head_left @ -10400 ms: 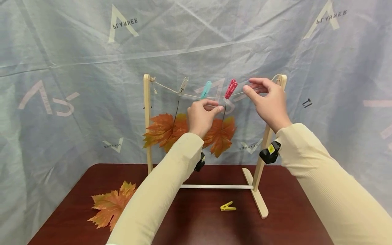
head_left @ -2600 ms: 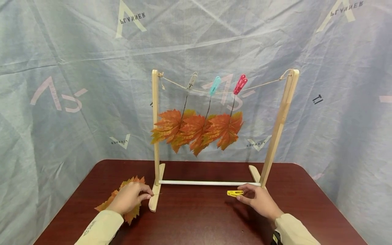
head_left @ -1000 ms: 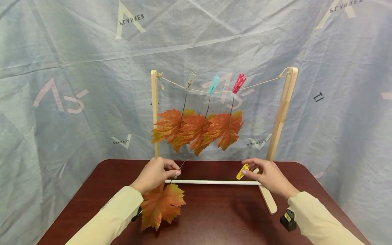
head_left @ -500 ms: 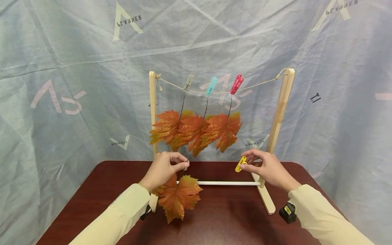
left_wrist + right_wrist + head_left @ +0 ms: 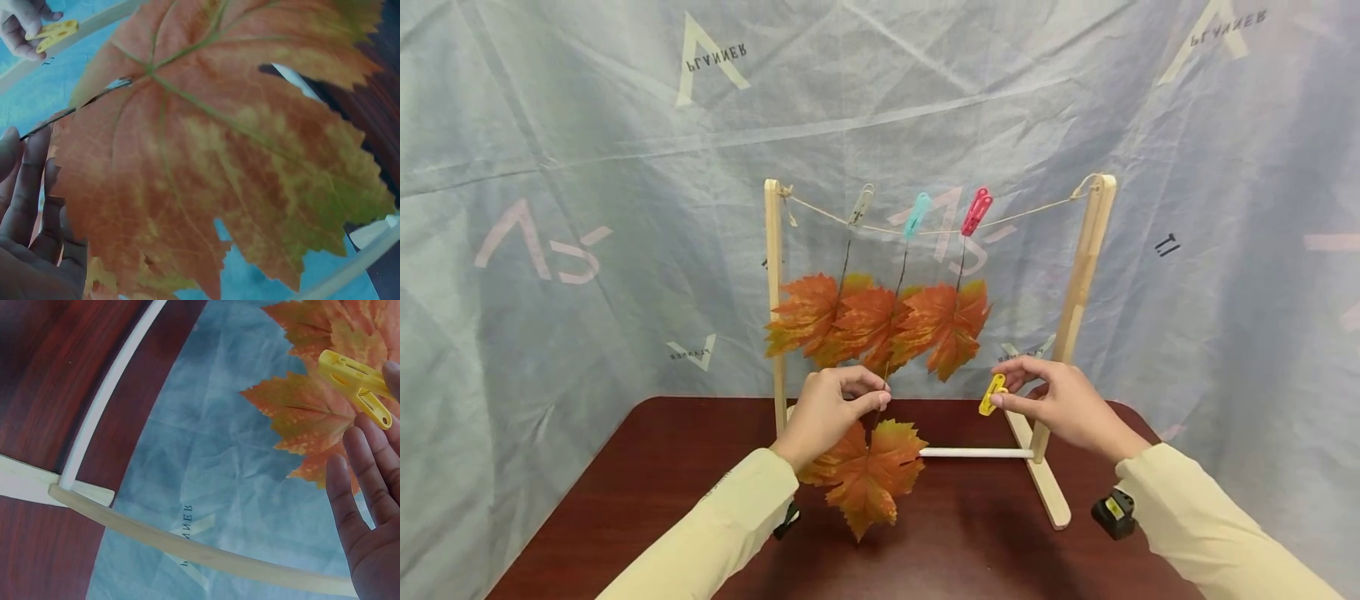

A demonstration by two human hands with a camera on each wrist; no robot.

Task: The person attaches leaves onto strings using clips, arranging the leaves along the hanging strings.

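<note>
My left hand (image 5: pixel 832 410) pinches the thin dark stem of an orange artificial maple leaf (image 5: pixel 868 475), which hangs below the fingers over the table. In the left wrist view this leaf (image 5: pixel 206 144) fills most of the picture. My right hand (image 5: pixel 1063 404) holds a yellow clothespin (image 5: pixel 992 394) between thumb and fingers, level with the left hand and apart from it. Behind, a string (image 5: pixel 1037 206) carries a whitish clothespin (image 5: pixel 861 205), a turquoise clothespin (image 5: pixel 917 215) and a pink clothespin (image 5: pixel 976 212). From each of them a similar leaf (image 5: pixel 943 325) hangs by its stem.
The string is tied between the left wooden post (image 5: pixel 774 300) and the right wooden post (image 5: pixel 1084 275). A white rod (image 5: pixel 977 453) joins the posts low down, and a wooden foot (image 5: pixel 1048 492) stands on the dark red table (image 5: pixel 985 533). A grey printed cloth (image 5: pixel 587 317) hangs behind.
Since the earlier frames, both hands have risen from the table with the leaf and the yellow clothespin. Over the last second the left hand has carried its leaf rightward and slightly up.
</note>
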